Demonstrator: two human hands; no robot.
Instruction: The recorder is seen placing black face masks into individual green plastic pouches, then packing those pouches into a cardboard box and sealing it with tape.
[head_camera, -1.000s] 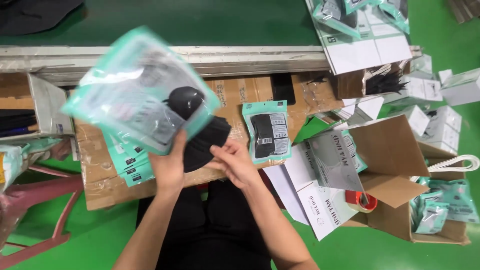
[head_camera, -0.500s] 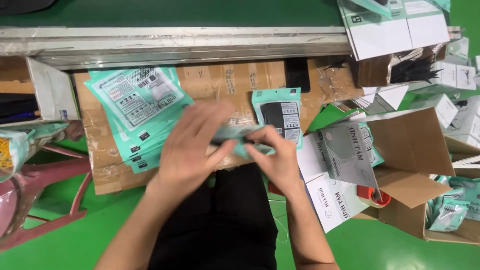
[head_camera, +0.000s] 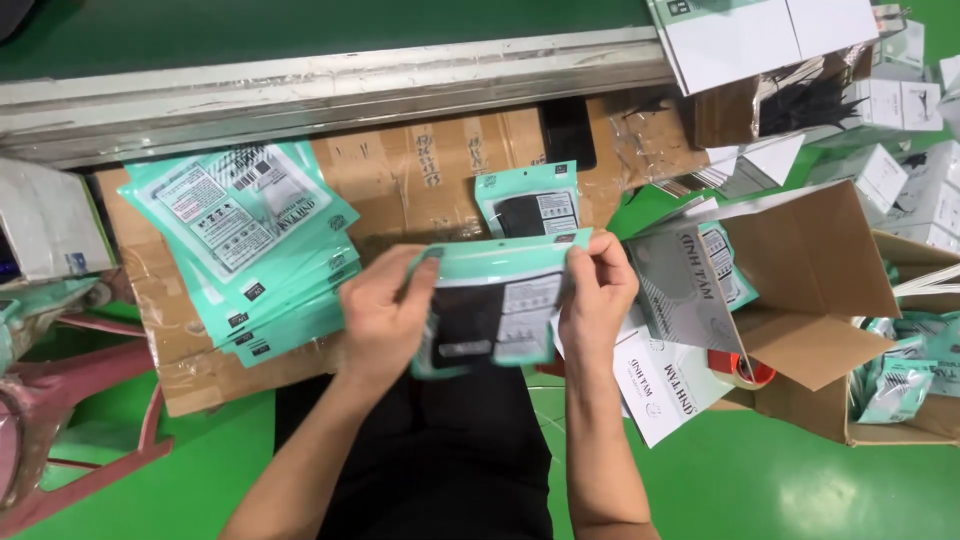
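The teal pouch (head_camera: 495, 305) with a dark item showing through its clear front sits at the centre of the view, held up over the person's lap by both hands. The left hand (head_camera: 385, 320) grips its 9 o'clock edge, fingers (head_camera: 418, 285) curled over the front and closed on the plastic. The right hand (head_camera: 597, 300) pinches the top corner at about 2 o'clock, fingers (head_camera: 600, 252) shut on the sealed strip. The pouch is tilted slightly, its top edge rising toward the right hand.

At 12 o'clock from it, just beyond the hands, 1 more small teal pouch (head_camera: 528, 200) lies flat on a sheet of brown cardboard (head_camera: 420, 170) taped over the work surface. At 10 o'clock, a fanned stack of teal pouches (head_camera: 250, 240) rests on the same cardboard, label side up. Behind the cardboard, a pale metal rail (head_camera: 330, 85) runs across the top of the view, with a green belt surface beyond it.

At 3 o'clock, an open cardboard box (head_camera: 810, 270) stands on the green floor (head_camera: 760, 480), with a grey and teal packet (head_camera: 690, 280) leaning against its flap. A roll of red tape (head_camera: 740, 370) lies at the box's lower flap. White printed cartons (head_camera: 900, 180) are piled at 2 o'clock. At 8 o'clock, part of a pink plastic stool (head_camera: 70, 420) shows.
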